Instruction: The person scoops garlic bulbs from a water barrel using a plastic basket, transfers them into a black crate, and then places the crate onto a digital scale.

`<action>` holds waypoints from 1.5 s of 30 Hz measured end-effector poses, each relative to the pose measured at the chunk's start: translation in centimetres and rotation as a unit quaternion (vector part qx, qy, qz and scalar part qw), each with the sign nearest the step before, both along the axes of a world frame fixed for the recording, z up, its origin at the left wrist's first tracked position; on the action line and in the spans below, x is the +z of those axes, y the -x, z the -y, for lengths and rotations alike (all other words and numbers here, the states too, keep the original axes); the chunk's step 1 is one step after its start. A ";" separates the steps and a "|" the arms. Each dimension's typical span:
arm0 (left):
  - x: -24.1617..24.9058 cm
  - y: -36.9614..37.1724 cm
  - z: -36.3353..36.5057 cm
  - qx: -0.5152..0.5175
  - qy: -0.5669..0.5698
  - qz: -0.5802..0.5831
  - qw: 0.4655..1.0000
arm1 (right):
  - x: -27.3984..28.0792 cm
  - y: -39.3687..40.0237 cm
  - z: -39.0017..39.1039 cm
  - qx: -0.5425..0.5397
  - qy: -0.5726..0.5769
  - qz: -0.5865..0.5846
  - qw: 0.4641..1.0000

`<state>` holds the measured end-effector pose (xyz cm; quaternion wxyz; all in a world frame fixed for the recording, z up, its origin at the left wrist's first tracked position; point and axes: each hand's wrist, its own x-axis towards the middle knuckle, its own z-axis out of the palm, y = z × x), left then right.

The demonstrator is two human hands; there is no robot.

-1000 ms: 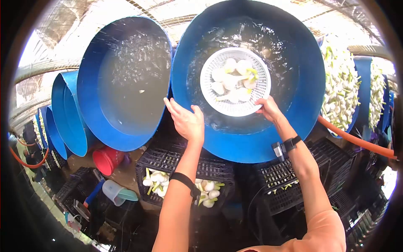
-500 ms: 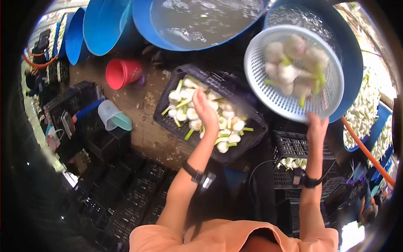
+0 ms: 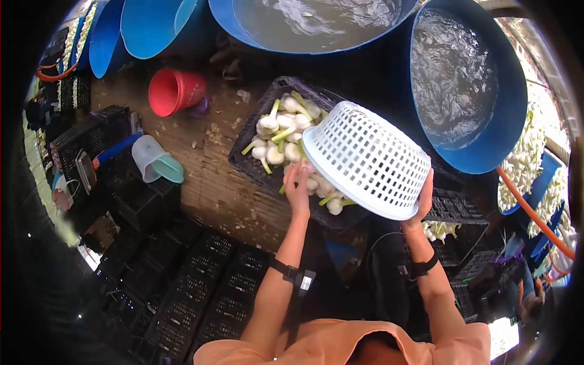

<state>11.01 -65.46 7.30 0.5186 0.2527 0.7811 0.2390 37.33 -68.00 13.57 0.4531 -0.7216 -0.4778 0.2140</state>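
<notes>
A white plastic colander [image 3: 371, 161] is tipped on its side over the black crate [image 3: 243, 146], its open side toward the lower left. My right hand [image 3: 424, 198] grips the colander near its base, at the right. Beside the lower left rim, my left hand [image 3: 297, 191] is open, fingers pointing up against the garlic bulbs. White garlic bulbs [image 3: 277, 131] with short green stems fill much of the crate. Part of the heap is hidden behind the colander.
A blue tub of water [image 3: 508, 131] stands at upper right, and another wide blue tub [image 3: 316, 52] at the top. A red bucket [image 3: 176, 91] lies tilted on the floor. Stacked black crates [image 3: 201, 274] sit at lower left; an orange hose [image 3: 523, 204] runs along the right.
The colander has moved left and down from the right-hand tub and been turned over above the crate, its garlic tipping out. My left hand has lowered toward the crate's near side.
</notes>
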 end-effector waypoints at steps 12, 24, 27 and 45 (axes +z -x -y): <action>1.7 -3.3 -1.5 -0.286 -0.099 -0.291 0.907 | 1.5 -2.4 1.4 -0.091 0.127 -0.051 0.986; 3.9 -1.9 2.4 -0.488 -0.164 -0.170 0.840 | 1.5 -1.7 2.3 0.142 -0.017 0.074 0.987; 1.1 -4.3 0.6 0.068 -0.085 -0.067 0.992 | 1.4 -2.1 1.1 -0.048 0.067 -0.023 0.996; 5.4 -15.3 -6.9 -0.348 -0.376 -0.197 0.836 | 3.1 -11.8 -0.1 -0.341 0.105 -0.322 0.877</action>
